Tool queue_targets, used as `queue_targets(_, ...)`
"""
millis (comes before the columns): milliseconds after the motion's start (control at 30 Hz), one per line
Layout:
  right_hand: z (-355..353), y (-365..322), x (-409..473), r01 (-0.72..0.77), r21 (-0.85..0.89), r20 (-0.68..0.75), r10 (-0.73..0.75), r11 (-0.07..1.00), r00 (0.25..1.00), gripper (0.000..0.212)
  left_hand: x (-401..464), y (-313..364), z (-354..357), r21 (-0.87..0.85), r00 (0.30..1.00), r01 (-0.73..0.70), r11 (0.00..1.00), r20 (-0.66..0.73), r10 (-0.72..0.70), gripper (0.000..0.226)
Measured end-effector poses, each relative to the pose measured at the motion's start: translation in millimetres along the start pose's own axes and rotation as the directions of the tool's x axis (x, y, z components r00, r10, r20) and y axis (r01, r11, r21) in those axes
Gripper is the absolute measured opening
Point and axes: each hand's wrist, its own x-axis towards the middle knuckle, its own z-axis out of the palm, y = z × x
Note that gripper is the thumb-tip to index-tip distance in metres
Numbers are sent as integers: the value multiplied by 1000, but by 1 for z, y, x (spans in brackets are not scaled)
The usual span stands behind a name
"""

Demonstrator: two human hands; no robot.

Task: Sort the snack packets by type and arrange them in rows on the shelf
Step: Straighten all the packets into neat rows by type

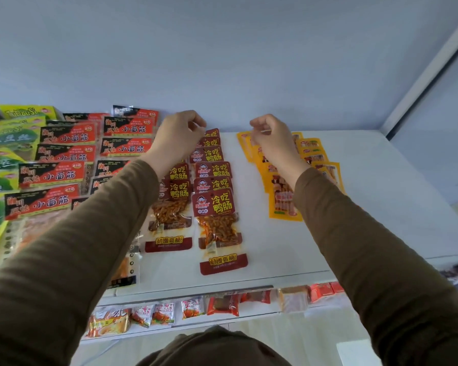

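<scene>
Both hands, left hand (179, 130) and right hand (271, 136), are held above the shelf (368, 180), fingers curled, nothing visibly held; red packets (213, 204) are ranged between them.

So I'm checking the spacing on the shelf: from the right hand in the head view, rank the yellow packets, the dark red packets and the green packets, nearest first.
1. Yellow packets: directly beneath the right hand.
2. Dark red packets: next rows to its left, mid-shelf.
3. Green packets: far left edge of the shelf.

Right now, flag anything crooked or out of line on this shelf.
The front dark-red packet in the right-hand column sits lower than its left neighbour and tilts slightly. The yellow packets fan unevenly. Nothing looks spilled or torn.
</scene>
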Motion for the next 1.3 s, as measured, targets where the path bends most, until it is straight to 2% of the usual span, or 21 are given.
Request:
queue_targets(133,-38,1,-5,-71,83,-91,79,994,993,15,-16,28,-3,-22,987,-78,997,139,80,14)
queue_targets(233,-58,6,-17,-138,95,-121,149,986,981,21,-33,46,4,2,959,-158,987,237,153,21)
queue_targets(433,-75,17,-37,-202,57,-83,206,978,975,32,-63,77,40,88,882,-317,944,395,259,42)
queue_targets(500,-70,21,-42,-225,101,-45,230,969,972,33,-71,86,62,164,866,-350,922,431,252,49)
queue_targets(600,-60,27,-46,-262,204,10,266,943,964,37,-82,95,102,328,884,-337,883,434,176,59)
queue_targets(667,-58,32,-43,-282,253,48,279,925,959,40,-90,98,129,369,897,-321,872,413,156,61)
queue_targets(733,-58,37,-33,-287,227,90,274,931,958,42,-94,101,150,396,917,-285,873,376,129,61)
queue_targets(933,-54,41,16,-154,-61,234,164,986,958,48,-96,116,170,361,969,-123,924,245,33,54)
queue_targets(1067,-51,53,35,55,-299,383,67,953,921,56,-111,126,174,383,972,-108,918,236,16,52)
queue_targets(1200,-45,60,46,165,-375,473,35,912,881,56,-119,132,170,406,972,-88,910,234,-11,53)
queue_targets(1300,-43,65,49,179,-333,499,12,926,866,53,-120,136,164,414,970,-56,908,239,-50,53)
